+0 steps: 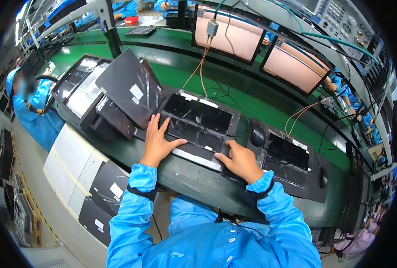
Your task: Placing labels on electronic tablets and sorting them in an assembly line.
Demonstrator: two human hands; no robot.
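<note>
A glossy black flat display panel (197, 117) lies in a dark shallow tray on the bench, white labels along its far edge and a pale strip (196, 157) along its near edge. My left hand (157, 142) rests at the panel's left side, fingers spread forward and thumb over the near edge. At the near right corner is my right hand (242, 161), with thumb and forefinger apart against the edge; its other fingers are mostly hidden. Thin brown cables (201, 67) run from the panel's far edge up to a grey connector (212, 28).
A second black panel (288, 154) lies to the right, with a black mouse (257, 133) between the two. Dark sheets (129, 87) lean at the left beside a black bin (80, 87). Two lit monitors (227, 33) stand behind. A co-worker in blue (33, 105) is at far left.
</note>
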